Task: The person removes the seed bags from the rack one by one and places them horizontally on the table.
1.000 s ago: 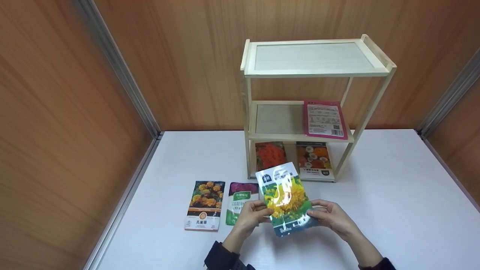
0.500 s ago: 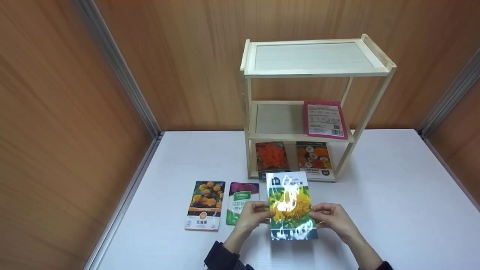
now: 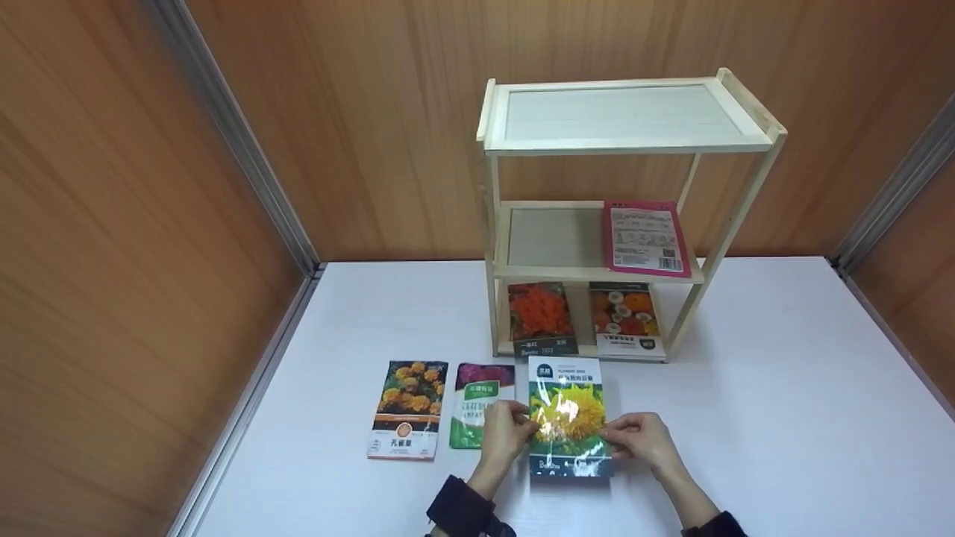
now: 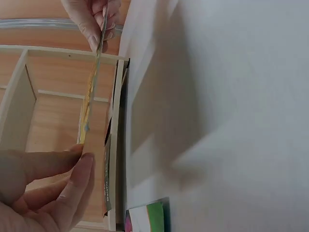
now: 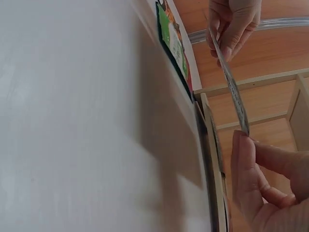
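A seed packet with a yellow flower (image 3: 568, 406) is held between both hands in front of the shelf. The left hand (image 3: 506, 436) pinches its left edge and the right hand (image 3: 643, 440) pinches its right edge. Both wrist views show the packet (image 4: 91, 92) edge-on, raised off the table with its shadow below. Left of it lie a green and white seed packet (image 3: 470, 418), partly covered by the left hand, and an orange-flower seed packet (image 3: 406, 410).
A pale wooden shelf unit (image 3: 597, 272) stands at the back. Its middle tier bears a pink packet (image 3: 647, 237), back side up. On the bottom tier lie a red-flower packet (image 3: 541, 313) and an orange and white flower packet (image 3: 627, 317). Wood-grain panels (image 3: 373, 134) surround the white table (image 3: 761, 418).
The yellow-flower packet was tilted, then turned straight and moved lower, toward the table. Both hands moved with it, keeping their hold. The red-flower packet's lower edge is now uncovered.
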`<state>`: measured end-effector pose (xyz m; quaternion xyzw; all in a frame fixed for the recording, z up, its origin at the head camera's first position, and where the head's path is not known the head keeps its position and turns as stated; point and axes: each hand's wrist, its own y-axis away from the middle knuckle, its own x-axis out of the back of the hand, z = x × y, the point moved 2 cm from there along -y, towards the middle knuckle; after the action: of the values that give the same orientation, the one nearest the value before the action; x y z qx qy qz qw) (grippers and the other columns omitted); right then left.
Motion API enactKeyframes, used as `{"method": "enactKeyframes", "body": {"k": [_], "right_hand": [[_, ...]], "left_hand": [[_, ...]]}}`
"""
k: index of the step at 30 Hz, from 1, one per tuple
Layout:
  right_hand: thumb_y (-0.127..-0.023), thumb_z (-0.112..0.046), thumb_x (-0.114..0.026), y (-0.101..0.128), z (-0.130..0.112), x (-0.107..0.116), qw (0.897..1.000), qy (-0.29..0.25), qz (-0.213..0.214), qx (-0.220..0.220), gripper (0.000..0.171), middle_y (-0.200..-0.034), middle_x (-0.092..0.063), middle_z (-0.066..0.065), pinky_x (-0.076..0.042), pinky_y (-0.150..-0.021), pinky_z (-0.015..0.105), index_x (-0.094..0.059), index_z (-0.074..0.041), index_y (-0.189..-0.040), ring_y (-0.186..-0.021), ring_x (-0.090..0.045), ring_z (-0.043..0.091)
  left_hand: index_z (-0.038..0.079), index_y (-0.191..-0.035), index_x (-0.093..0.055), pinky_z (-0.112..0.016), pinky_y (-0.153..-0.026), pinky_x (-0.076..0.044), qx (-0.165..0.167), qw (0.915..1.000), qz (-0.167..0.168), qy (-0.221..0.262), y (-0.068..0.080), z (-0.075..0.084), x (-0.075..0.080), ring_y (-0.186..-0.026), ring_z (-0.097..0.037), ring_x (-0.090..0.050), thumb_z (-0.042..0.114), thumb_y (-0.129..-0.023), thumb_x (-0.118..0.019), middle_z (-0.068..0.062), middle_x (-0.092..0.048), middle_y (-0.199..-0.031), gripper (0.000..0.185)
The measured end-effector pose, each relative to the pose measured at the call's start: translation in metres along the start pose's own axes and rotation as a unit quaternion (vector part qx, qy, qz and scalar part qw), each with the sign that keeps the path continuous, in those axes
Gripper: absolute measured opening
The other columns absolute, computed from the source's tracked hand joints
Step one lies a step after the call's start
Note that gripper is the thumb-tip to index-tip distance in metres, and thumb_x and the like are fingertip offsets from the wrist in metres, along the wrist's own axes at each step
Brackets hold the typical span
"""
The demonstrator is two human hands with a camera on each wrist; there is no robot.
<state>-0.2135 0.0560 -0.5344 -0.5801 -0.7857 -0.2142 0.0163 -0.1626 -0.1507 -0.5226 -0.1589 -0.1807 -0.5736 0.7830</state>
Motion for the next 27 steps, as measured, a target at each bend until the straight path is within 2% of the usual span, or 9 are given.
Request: {"method": "enactKeyframes", "body": {"k": [6,9,12,16,22,27], "right_hand": [[-0.072,-0.006,-0.070,-0.012,0.011,-0.009,0.998,0.050,0.026,-0.029,0.013,-0.065,-0.061,0.006,-0.050,-0.049,0.026,-0.063,0.004,-0.078,-0.052,-0.058,0.014],[-0.071,-0.007,-0.070,-0.017,0.013,-0.011,0.997,0.073,0.029,-0.025,0.013,-0.065,-0.060,0.005,-0.049,-0.049,0.025,-0.063,0.003,-0.076,-0.052,-0.056,0.013],[-0.070,-0.008,-0.071,-0.020,0.015,-0.012,0.995,0.094,0.033,-0.015,0.013,-0.063,-0.059,0.005,-0.048,-0.048,0.024,-0.063,0.003,-0.073,-0.050,-0.055,0.012],[-0.070,-0.007,-0.072,-0.025,0.016,-0.014,0.995,0.094,0.031,-0.016,0.014,-0.060,-0.058,0.006,-0.048,-0.046,0.023,-0.062,0.003,-0.071,-0.046,-0.055,0.012],[-0.072,-0.004,-0.070,-0.029,0.018,-0.015,0.996,0.086,0.022,-0.030,0.013,-0.059,-0.057,0.009,-0.048,-0.044,0.024,-0.060,0.005,-0.073,-0.043,-0.055,0.012],[-0.072,-0.004,-0.070,-0.031,0.017,-0.015,0.995,0.095,0.021,-0.033,0.013,-0.059,-0.057,0.010,-0.049,-0.044,0.024,-0.059,0.004,-0.072,-0.043,-0.055,0.013]], "left_hand": [[-0.006,-0.075,-0.060,-0.022,-0.048,-0.043,-0.033,0.9936,0.039,-0.101,-0.002,-0.004,-0.010,-0.055,-0.013,-0.053,-0.009,-0.064,-0.067,-0.007,-0.057,-0.063,0.013],[-0.004,-0.072,-0.057,-0.026,-0.051,-0.043,-0.057,0.9868,0.057,-0.140,-0.002,-0.006,-0.013,-0.059,-0.016,-0.053,-0.011,-0.064,-0.065,-0.007,-0.055,-0.064,0.014],[-0.001,-0.068,-0.054,-0.027,-0.049,-0.040,-0.069,0.9809,0.064,-0.170,-0.004,-0.008,-0.017,-0.056,-0.016,-0.050,-0.012,-0.063,-0.064,-0.005,-0.053,-0.060,0.015],[0.000,-0.066,-0.053,-0.028,-0.044,-0.038,-0.063,0.9768,0.053,-0.198,-0.007,-0.010,-0.020,-0.053,-0.014,-0.048,-0.014,-0.062,-0.060,-0.006,-0.051,-0.058,0.016],[-0.002,-0.069,-0.056,-0.034,-0.050,-0.045,-0.056,0.9666,0.038,-0.247,-0.011,-0.009,-0.025,-0.058,-0.024,-0.055,-0.015,-0.064,-0.056,-0.013,-0.053,-0.062,0.015],[0.000,-0.067,-0.055,-0.035,-0.051,-0.047,-0.050,0.9605,0.033,-0.272,-0.014,-0.006,-0.028,-0.058,-0.027,-0.056,-0.016,-0.064,-0.054,-0.013,-0.055,-0.063,0.016]]}}
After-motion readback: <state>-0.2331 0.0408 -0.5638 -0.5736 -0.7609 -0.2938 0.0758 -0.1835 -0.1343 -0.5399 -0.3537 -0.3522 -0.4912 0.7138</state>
